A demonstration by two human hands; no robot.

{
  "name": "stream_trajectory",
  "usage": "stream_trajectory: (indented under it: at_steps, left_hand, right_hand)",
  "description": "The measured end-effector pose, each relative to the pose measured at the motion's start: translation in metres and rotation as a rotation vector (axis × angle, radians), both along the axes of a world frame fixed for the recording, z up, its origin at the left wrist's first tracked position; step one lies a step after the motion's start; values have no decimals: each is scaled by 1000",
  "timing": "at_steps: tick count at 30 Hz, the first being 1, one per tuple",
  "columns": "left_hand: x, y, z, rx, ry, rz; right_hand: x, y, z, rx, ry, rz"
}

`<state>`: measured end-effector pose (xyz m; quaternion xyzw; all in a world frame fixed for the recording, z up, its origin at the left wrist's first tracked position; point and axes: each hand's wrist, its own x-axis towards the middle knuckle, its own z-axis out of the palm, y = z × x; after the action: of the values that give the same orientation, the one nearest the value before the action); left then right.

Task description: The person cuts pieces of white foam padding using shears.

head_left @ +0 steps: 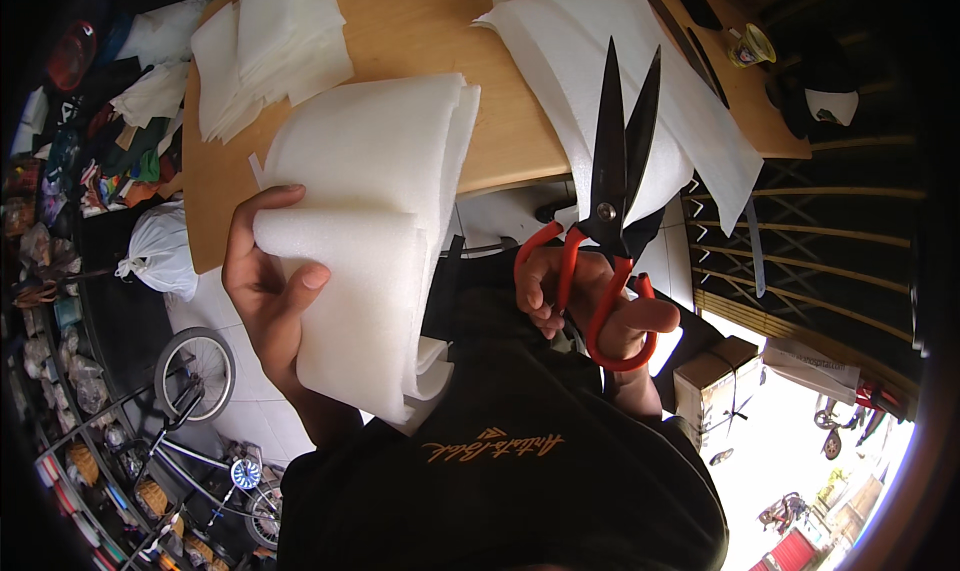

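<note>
My left hand [270, 281] is closed on a folded stack of white foam sheet [360, 151], thumb on the near face and fingers behind it. The foam hangs over the table's near edge in front of my chest. In my right hand [590, 296] is a pair of scissors [607, 186] with red handles and dark blades. The blades point up and away and stand slightly apart. My thumb and fingers pass through the handle loops. The blades overlap a large foam sheet [560, 41] in the picture, and I cannot tell whether they touch it.
Another pile of white foam pieces [290, 41] lies on the wooden table [500, 121] at the far left. A yellow cup [752, 46] stands at the far right. To the left are a tied white bag [163, 251] and a bicycle [195, 376]; a cardboard box [715, 381] sits to the right.
</note>
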<state>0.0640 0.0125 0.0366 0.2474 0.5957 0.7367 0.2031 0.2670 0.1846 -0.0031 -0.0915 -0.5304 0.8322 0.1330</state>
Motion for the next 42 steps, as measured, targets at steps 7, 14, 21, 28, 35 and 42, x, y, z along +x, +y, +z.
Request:
stream_trajectory:
  at_steps: [7,14,21,28,35,42]
  left_hand:
    - [-5,1,-6,76,-70,20]
    - [-5,1,-18,104,-122,11]
    - [-4,2,-15,128,-119,6]
    - [-1,11,-9,165,-129,28]
    - [-6,38,-2,74,273,72]
    - [-8,79,-6,184,805,162]
  right_hand:
    - [-5,4,13,-99,49,184]
    - [-24,10,27,26,38,182]
    - [-39,3,32,130,41,85]
    - [-49,-5,29,158,84,2]
    - [-78,4,38,225,74,-196]
    - [-96,32,44,236,17,-494]
